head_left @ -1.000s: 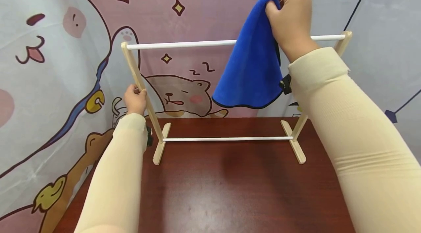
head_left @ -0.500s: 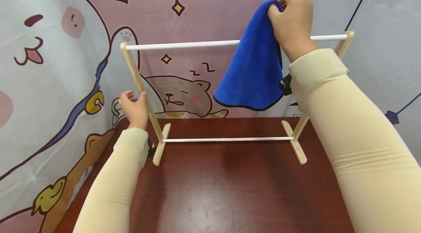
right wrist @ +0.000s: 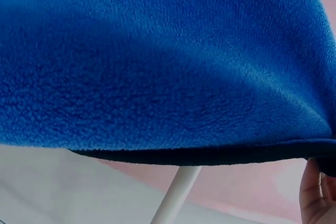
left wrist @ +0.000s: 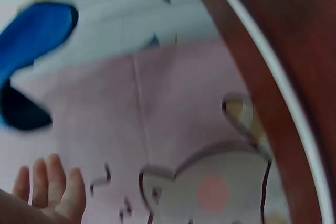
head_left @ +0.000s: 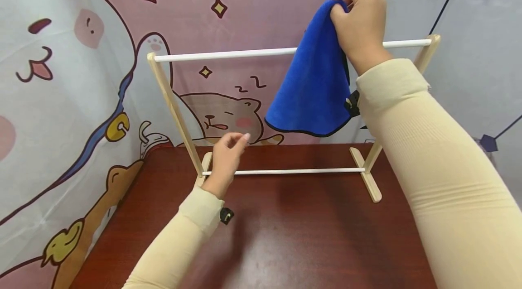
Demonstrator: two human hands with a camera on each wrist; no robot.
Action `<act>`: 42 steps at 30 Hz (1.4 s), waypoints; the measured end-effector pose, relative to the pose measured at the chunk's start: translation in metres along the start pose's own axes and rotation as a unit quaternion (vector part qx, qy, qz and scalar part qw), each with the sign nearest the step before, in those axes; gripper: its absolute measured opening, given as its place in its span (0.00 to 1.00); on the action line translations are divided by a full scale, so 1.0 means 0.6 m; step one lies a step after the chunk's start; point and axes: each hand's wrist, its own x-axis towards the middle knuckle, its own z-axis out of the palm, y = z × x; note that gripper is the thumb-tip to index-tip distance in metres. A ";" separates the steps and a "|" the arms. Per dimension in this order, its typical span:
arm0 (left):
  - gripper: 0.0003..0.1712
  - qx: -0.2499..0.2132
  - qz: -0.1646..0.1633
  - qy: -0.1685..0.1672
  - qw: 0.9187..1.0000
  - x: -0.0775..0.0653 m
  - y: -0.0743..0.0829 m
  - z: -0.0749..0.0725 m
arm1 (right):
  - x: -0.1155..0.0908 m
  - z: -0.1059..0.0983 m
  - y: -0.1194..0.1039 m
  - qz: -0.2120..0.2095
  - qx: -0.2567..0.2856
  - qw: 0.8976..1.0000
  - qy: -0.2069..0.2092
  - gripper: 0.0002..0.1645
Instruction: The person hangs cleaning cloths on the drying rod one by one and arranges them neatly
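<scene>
My right hand [head_left: 363, 26] pinches the top of a blue plush towel [head_left: 311, 85] with dark edging. It hangs in a cone in front of the upper white bar [head_left: 228, 54] of a wooden rack, hiding part of that bar. Close up in the right wrist view, the towel [right wrist: 157, 77] fills most of the picture, with fingertips [right wrist: 311, 195] at its dark hem. Empty and loosely bent, my left hand [head_left: 226, 157] is over the rack's lower left corner, below and left of the towel. The left wrist view shows its fingers [left wrist: 55, 182] spread a little under the blue cloth.
The rack has a left post [head_left: 173, 108], a right post [head_left: 426, 55] and a thin lower bar [head_left: 297, 171], with flat wooden feet [head_left: 369, 182] on a dark red-brown table [head_left: 285, 234]. Behind it hangs a cartoon-printed cloth backdrop [head_left: 261, 12].
My left hand has let go of the rack's left post and moved right and down, toward the towel. The right hand with the towel has stayed nearly in place.
</scene>
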 end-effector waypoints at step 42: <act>0.22 -0.105 0.070 -0.026 0.992 0.049 0.124 0.070 | 0.002 -0.025 0.039 0.074 0.077 0.994 0.016 0.13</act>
